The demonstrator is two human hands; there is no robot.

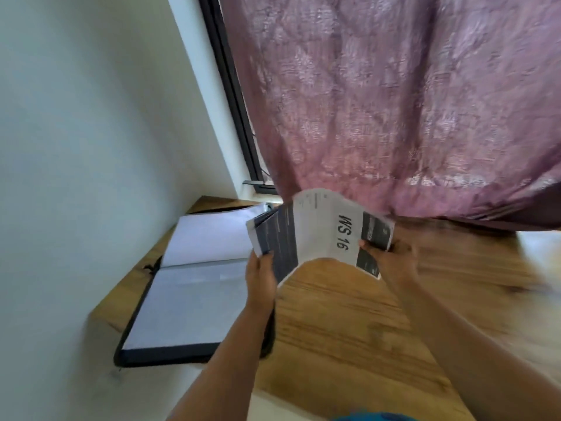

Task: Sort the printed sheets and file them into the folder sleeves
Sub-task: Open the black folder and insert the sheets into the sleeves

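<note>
A bent stack of printed sheets [321, 229], the top one marked "WS 16" with dark panels, is held above the wooden table. My left hand [262, 271] grips the stack's left edge. My right hand [391, 256] pinches its right edge. To the left, a black folder [170, 352] lies open on the table, its clear sleeves [188, 302] showing white pages. The sheets hang apart from the folder, just right of its upper page.
The wooden table [349, 329] stretches to the right under my arms. A white wall borders the folder on the left. A purple curtain [394, 101] hangs over the table's far edge, beside a dark window frame [233, 95].
</note>
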